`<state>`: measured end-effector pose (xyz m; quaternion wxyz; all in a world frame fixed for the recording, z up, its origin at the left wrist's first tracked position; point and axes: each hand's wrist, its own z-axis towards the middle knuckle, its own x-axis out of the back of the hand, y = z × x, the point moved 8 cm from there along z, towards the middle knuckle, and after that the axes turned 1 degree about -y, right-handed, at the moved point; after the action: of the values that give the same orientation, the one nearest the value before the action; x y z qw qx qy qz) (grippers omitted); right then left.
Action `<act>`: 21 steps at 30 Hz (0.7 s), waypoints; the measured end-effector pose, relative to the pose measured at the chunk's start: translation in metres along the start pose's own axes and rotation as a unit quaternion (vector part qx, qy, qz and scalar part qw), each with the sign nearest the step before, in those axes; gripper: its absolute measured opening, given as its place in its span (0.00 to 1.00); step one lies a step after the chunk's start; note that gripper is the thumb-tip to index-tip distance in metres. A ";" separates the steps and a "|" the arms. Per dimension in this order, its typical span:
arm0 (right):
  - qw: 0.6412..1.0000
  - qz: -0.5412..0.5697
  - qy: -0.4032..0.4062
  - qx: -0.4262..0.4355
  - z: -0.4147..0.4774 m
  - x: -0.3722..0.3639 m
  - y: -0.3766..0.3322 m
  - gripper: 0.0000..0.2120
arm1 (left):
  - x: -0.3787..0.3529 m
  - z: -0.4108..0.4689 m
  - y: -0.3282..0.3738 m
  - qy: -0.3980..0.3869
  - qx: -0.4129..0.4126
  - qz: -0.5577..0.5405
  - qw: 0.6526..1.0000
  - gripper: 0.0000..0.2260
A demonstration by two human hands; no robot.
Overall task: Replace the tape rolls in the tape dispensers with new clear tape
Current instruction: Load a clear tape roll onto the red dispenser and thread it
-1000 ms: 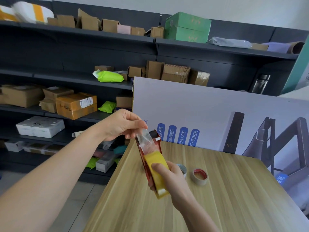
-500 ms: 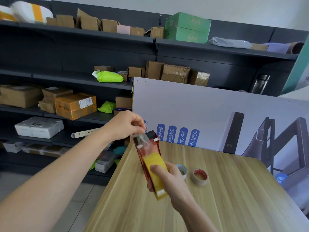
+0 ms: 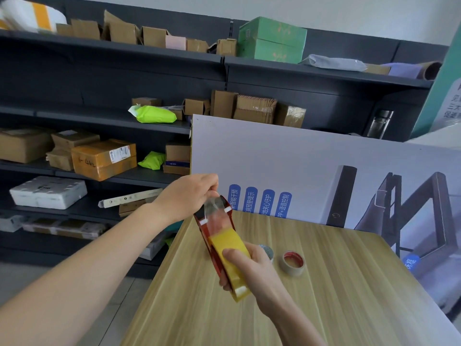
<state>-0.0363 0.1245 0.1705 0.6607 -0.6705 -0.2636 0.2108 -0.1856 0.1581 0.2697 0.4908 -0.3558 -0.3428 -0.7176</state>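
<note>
Tape [image 3: 215, 213] ran clear from the roll [image 3: 230, 243] in the red dispenser [image 3: 208, 236], above the tabletop [image 3: 336, 308]. Left hand [image 3: 189, 198] pinched its end; right hand [image 3: 249, 268] clenched the dispenser. Probably a slanted pull could wrinkle the strip.

Wooden table [image 3: 324, 308], two spent tape cores [image 3: 293, 262], leaning printed board [image 3: 299, 166]

A red metal hand-held tape dispenser [image 3: 216, 242] is held tilted above the near-left part of the wooden table, its cutter end pointing up and away, with a yellowish roll of clear tape [image 3: 230, 255] seated in it. A clear strip of tape [image 3: 215, 208] runs from the roll up over the cutter end. Further right, two nearly spent rolls lie flat on the table: a grey-cored one [image 3: 268, 252] and, just right of it, a red-cored one [image 3: 293, 262].
</note>
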 end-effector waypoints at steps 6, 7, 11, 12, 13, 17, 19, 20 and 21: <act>1.000 0.014 0.021 -0.012 0.002 0.004 0.005 0.25 | -0.002 0.000 -0.006 -0.013 0.029 0.014 0.999 0.08; 0.999 0.018 0.024 -0.014 0.002 0.004 0.006 0.26 | 0.001 0.001 -0.007 -0.020 0.048 -0.001 0.999 0.09; 0.999 0.009 0.033 -0.027 0.001 0.007 0.011 0.26 | 0.014 0.007 -0.015 -0.066 0.157 -0.241 0.956 0.10; 0.999 0.011 0.036 -0.032 0.000 0.007 0.012 0.25 | 0.014 0.005 -0.015 -0.085 0.184 -0.311 0.928 0.11; 0.998 0.014 0.041 -0.034 0.000 0.008 0.014 0.24 | 0.012 0.002 -0.015 -0.109 0.205 -0.364 0.902 0.12; 0.998 0.013 0.060 -0.014 0.004 0.010 0.010 0.21 | 0.003 -0.011 -0.003 -0.143 0.203 -0.477 0.843 0.23; 0.999 0.012 0.050 -0.001 0.007 0.009 0.005 0.21 | 0.001 -0.013 0.001 -0.131 0.188 -0.502 0.834 0.27; 0.999 0.017 0.041 0.002 0.007 0.009 0.005 0.21 | -0.001 -0.013 -0.001 -0.116 0.188 -0.503 0.835 0.28; 0.999 0.023 0.031 0.004 0.007 0.009 0.005 0.22 | -0.001 -0.013 -0.005 -0.098 0.195 -0.498 0.839 0.27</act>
<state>-0.0340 0.1357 0.1656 0.6661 -0.6801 -0.2267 0.2061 -0.1925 0.1497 0.2613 0.0904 -0.1021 -0.6530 -0.7450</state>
